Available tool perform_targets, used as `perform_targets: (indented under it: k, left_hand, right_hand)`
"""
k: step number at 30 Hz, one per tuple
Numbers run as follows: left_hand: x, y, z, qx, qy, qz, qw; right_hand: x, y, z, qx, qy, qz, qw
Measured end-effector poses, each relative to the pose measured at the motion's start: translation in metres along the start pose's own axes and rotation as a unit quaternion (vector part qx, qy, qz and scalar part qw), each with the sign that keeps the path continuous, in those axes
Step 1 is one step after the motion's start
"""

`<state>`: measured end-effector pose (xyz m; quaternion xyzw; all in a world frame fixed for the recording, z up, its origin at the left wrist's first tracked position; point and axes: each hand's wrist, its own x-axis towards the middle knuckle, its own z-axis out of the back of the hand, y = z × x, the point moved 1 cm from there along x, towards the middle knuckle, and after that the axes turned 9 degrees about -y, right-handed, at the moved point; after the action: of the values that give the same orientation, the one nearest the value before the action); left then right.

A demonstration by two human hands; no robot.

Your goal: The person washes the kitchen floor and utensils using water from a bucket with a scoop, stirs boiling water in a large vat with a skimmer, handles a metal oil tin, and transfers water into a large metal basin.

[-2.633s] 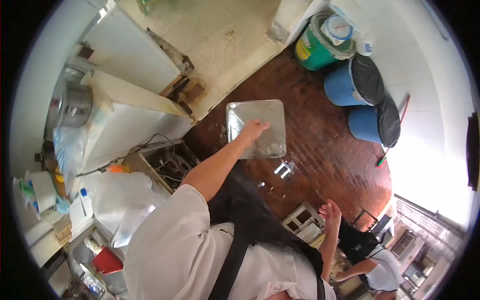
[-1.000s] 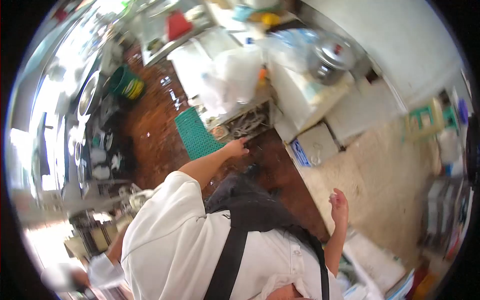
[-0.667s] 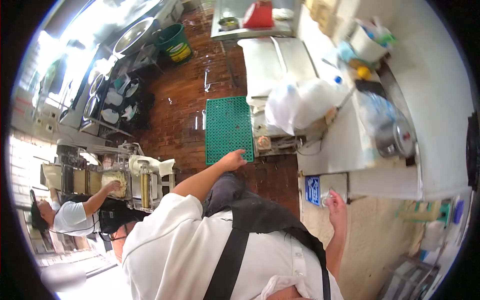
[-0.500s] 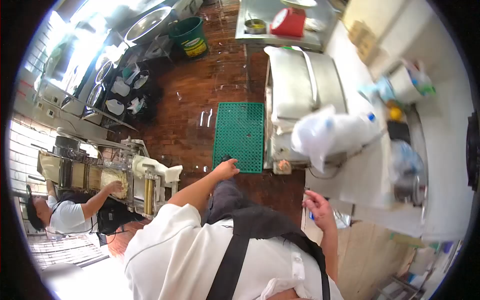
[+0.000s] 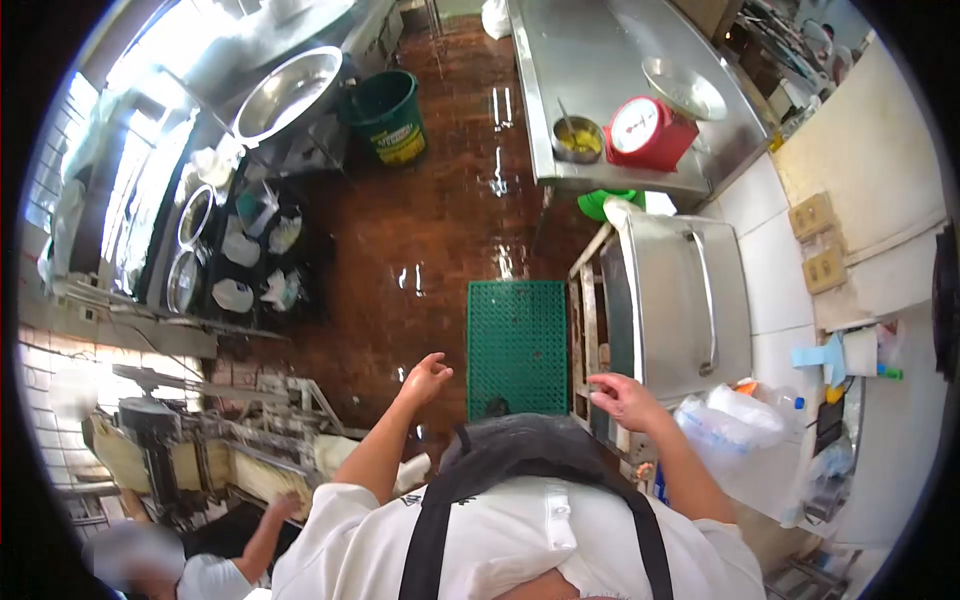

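Observation:
My left hand [image 5: 428, 379] hangs over the wet floor, holding nothing, with its fingers loosely bent and apart. To the right, my right hand [image 5: 622, 401] is also bare, its fingers partly stretched beside the frame of a steel box with a long handle [image 5: 690, 310]. Between and beyond the two hands lies a green perforated mat [image 5: 517, 345]. Nearest to my right forearm is a white plastic bag [image 5: 728, 420] on the side counter. Neither hand appears to touch anything.
Ahead on the right, a steel table [image 5: 570, 50] bears a red scale [image 5: 655, 135] and a bowl of yellow food [image 5: 578, 140]. A green bucket [image 5: 388, 115] and black bins [image 5: 270, 260] stand left. A co-worker [image 5: 150, 555] is beside a roller machine [image 5: 190, 440].
My view has shifted forward and turned. The mat and steel box are closer, and the table shows more fully. My left hand has moved out from over the mat to its left.

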<state>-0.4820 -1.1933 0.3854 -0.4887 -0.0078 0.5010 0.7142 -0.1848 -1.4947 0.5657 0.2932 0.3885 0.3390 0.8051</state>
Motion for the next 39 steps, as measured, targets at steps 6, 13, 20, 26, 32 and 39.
perform_targets:
  k: [6,13,20,26,32,39]
  left_hand:
    - [0.046,0.006,0.092,-0.166,-0.122,0.029,0.978]
    - [0.161,-0.068,0.118,-0.031,-0.124,0.02,0.992]
    - [0.257,-0.18,0.188,-0.106,-0.206,-0.011,0.973]
    - [0.335,-0.039,0.182,0.012,-0.289,0.113,0.951]
    - [0.339,0.159,0.186,0.097,0.103,0.263,0.954]
    - [0.584,0.047,0.35,0.033,-0.086,0.359,0.929]
  right_hand:
    - [0.068,0.02,0.054,-0.031,-0.019,0.005,0.999]
    - [0.343,0.079,0.05,0.005,-0.023,0.124,0.992]
    - [0.503,0.266,0.089,-0.109,0.074,0.317,0.939]
    - [0.602,0.328,0.093,-0.065,0.139,0.313,0.937]
    - [0.72,0.323,0.094,-0.074,0.087,0.28,0.953]
    - [0.823,0.37,0.115,-0.073,0.013,0.179,0.981]
